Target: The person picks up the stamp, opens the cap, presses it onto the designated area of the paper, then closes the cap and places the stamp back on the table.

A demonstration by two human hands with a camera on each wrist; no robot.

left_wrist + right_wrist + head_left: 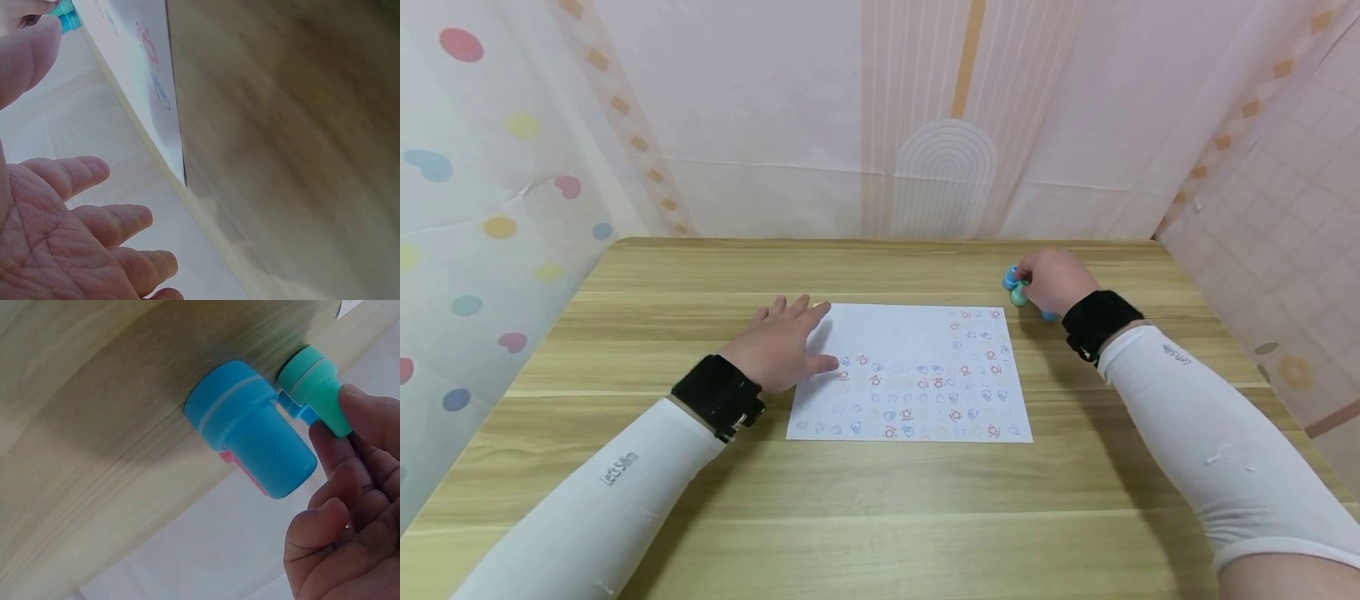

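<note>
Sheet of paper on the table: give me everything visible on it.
The sheet of paper is white and rectangular, lying flat near the middle of the wooden table, long edge facing the person. Small red, blue and pale orange stamped marks cover its lower half and right side; the upper left is blank. The left hand rests on its left edge, fingers straight. The right hand is off the sheet, at small stampers.
</note>
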